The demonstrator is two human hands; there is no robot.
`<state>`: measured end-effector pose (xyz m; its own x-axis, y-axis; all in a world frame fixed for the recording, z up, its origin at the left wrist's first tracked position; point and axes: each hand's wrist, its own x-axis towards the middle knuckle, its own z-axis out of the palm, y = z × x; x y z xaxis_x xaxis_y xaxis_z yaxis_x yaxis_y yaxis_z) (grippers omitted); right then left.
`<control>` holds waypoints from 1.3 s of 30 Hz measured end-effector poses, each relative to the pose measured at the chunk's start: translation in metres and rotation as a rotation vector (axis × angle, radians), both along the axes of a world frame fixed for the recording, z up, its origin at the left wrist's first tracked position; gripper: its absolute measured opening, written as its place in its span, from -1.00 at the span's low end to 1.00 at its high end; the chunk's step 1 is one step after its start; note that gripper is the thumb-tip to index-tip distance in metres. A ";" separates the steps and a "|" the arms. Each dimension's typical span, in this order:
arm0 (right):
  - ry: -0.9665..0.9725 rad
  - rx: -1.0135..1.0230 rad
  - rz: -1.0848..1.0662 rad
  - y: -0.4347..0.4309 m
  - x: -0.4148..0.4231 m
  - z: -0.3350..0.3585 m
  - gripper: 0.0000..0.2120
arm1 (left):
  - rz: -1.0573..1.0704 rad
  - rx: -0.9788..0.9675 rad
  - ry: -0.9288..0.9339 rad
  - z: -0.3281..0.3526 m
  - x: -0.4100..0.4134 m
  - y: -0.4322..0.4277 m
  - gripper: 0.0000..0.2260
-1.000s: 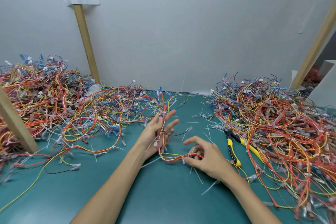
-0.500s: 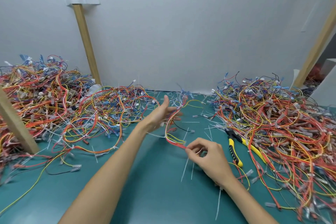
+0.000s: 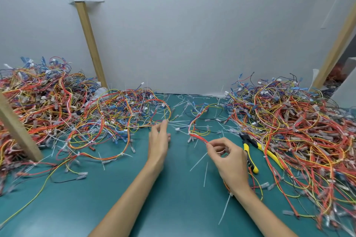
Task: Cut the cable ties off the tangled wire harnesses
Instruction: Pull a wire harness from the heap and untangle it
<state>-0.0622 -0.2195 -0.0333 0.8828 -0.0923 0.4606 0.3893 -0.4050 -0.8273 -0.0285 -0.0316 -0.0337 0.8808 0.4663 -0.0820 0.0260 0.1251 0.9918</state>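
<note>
Right hand (image 3: 226, 157) pinches 1 harness (image 3: 197, 136) by its red wires, left hand (image 3: 159, 140) lies open beside the left pile (image 3: 119, 113); advisably, lift it clear before taking the cutters (image 3: 247, 150).

The table top (image 3: 92, 198) is plain teal. The wire harnesses (image 3: 298, 125) run red, orange and yellow, flecked with blue (a few black strands too). The cutters (image 3: 247, 149) have yellow-and-black handles. Loose cable ties (image 3: 198, 161) are translucent white, and the wall (image 3: 192, 34) is pale grey.
</note>
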 end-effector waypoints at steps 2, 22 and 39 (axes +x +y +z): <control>-0.027 -0.023 -0.023 0.001 -0.001 -0.001 -0.87 | -0.151 -0.332 0.038 0.002 -0.005 -0.007 -0.63; 0.152 -0.492 0.348 0.005 -0.007 -0.003 -0.83 | -0.528 -0.803 0.006 -0.010 -0.006 -0.005 -0.42; 0.181 -0.483 0.369 0.004 -0.006 -0.003 -0.79 | -0.600 -0.721 -0.053 -0.004 -0.011 -0.007 -0.41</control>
<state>-0.0687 -0.2160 -0.0367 0.8846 0.4137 0.2152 0.4458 -0.6147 -0.6507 -0.0393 -0.0389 -0.0381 0.9685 -0.2145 -0.1267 0.2421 0.6904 0.6817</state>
